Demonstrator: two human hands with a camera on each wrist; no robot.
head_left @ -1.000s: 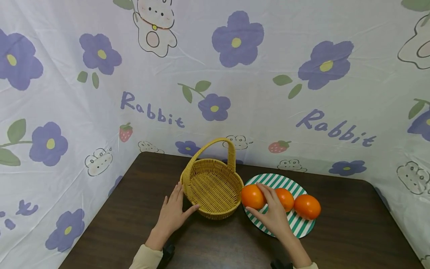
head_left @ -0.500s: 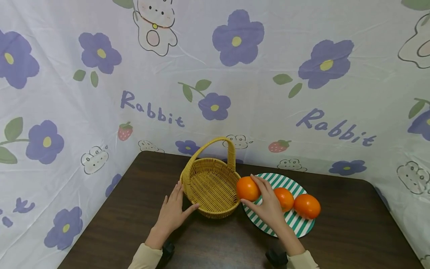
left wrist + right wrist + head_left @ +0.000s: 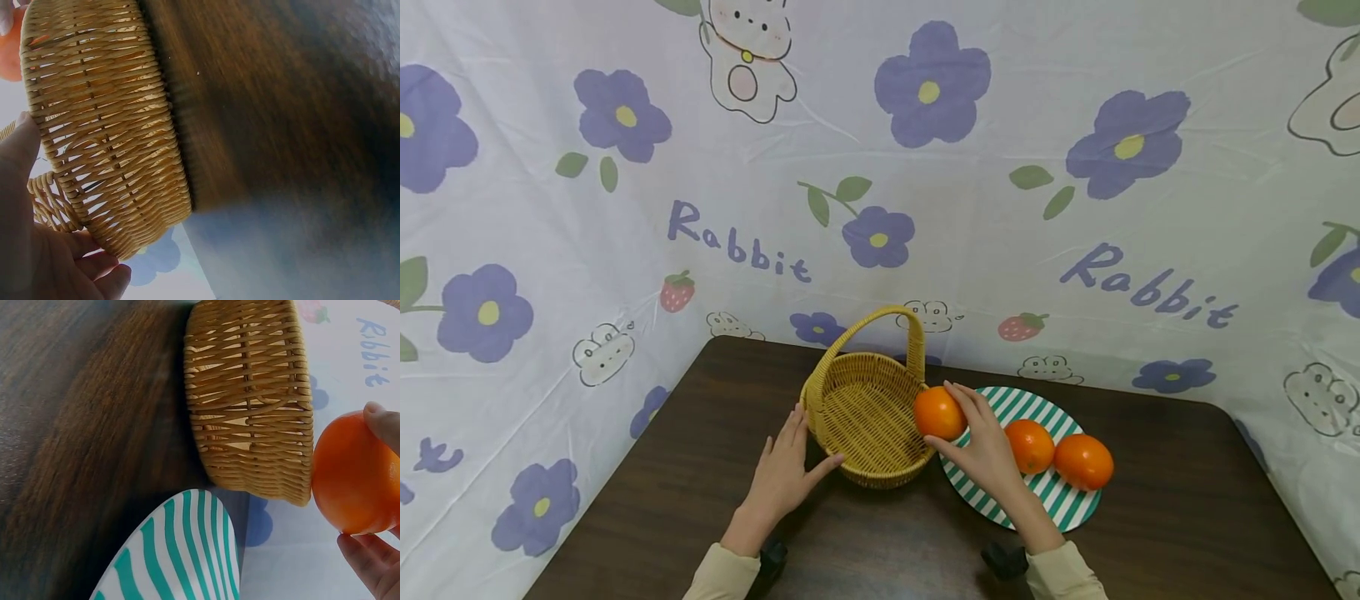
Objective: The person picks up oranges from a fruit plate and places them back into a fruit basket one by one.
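Note:
My right hand [image 3: 988,454] holds an orange [image 3: 938,414] between thumb and fingers at the right rim of a yellow wicker basket [image 3: 880,477]. In the right wrist view, this orange [image 3: 353,478] is level with the basket's rim, its side right against it. The basket has a tall arched handle and nothing shows inside it. My left hand [image 3: 782,479] rests on the basket's left side, fingers extended and thumb spread along the front; the left wrist view has the thumb at the rim and fingertips against the woven wall [image 3: 112,125].
Right of the basket lies a green-and-white striped oval plate [image 3: 1026,404] bearing two more oranges, one in the middle [image 3: 1030,447] and one at its right edge [image 3: 1083,462]. Everything stands on a dark wooden table [image 3: 1180,517], with a flower-and-rabbit printed cloth [image 3: 970,217] hanging behind.
My right hand has carried the orange up and leftward from over the plate to the basket's right rim. The left hand has stayed on the basket.

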